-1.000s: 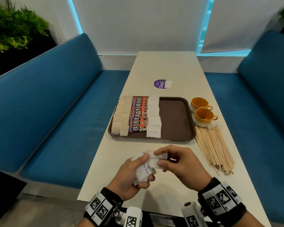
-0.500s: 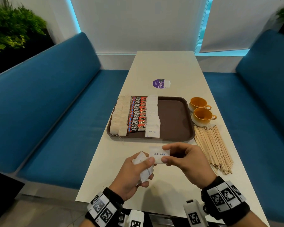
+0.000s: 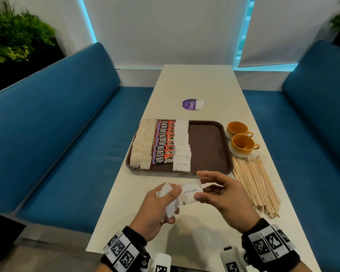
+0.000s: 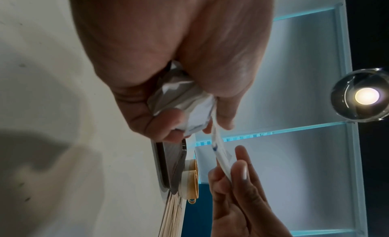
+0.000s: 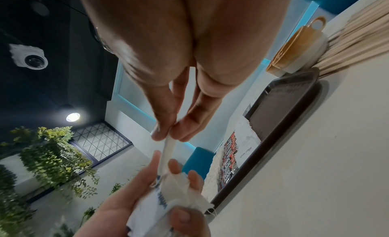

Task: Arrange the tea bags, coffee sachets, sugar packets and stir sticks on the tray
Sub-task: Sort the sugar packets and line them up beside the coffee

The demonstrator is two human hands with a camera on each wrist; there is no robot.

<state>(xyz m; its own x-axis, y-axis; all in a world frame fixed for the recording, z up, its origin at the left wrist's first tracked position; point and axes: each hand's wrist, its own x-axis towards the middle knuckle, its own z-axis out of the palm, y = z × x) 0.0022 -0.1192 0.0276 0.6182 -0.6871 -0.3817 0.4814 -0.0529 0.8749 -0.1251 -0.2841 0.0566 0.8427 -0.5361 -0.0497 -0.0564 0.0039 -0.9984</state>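
Sugar packet [image 3: 190,191] pinched in our right hand [image 3: 222,195] just before the tray [image 3: 208,146], our left hand [image 3: 157,209] gripping a packet bunch [image 3: 170,205], thumb touching it.

Tray mid-frame, my hands below it

On the tray [image 3: 208,154], tea bags [image 3: 141,146] lie leftmost, sachets [image 3: 163,142] next, sugar [image 3: 182,144] beside them; cups [image 3: 240,138] right of it, sticks [image 3: 255,185] lower right, a packet [image 3: 190,191] between my hands.
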